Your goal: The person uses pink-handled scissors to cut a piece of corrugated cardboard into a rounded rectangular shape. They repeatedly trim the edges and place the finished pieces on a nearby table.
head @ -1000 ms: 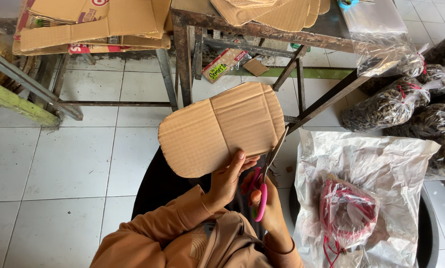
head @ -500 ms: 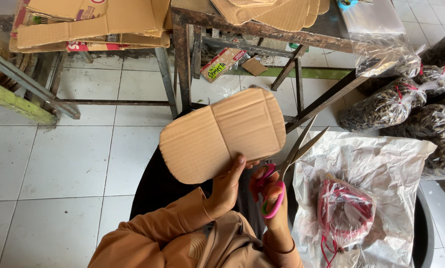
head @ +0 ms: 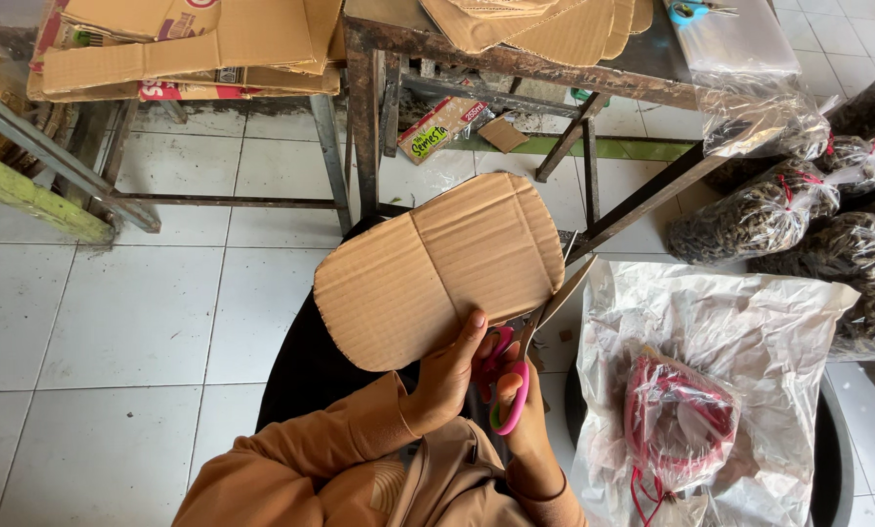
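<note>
My left hand (head: 447,376) grips the near edge of a rounded piece of brown corrugated cardboard (head: 437,263) held up over my lap. My right hand (head: 520,410) is closed through the pink handles of a pair of scissors (head: 525,351). The blades point up and away, meeting the cardboard's lower right edge. A thin strip of cardboard sticks out beside the blades. Both arms wear orange-brown sleeves.
A rusty metal table frame (head: 369,107) stands ahead with flattened cardboard sheets (head: 194,39) on top. To my right a clear plastic sheet (head: 730,332) holds a bag of red strings (head: 676,429). Bags of dark dried goods (head: 769,215) lie at far right. White floor tiles (head: 135,312) lie to the left.
The scissors' blades stood apart to the right of the cardboard half a second ago; now they have come together at its lower right edge. The cardboard has turned slightly.
</note>
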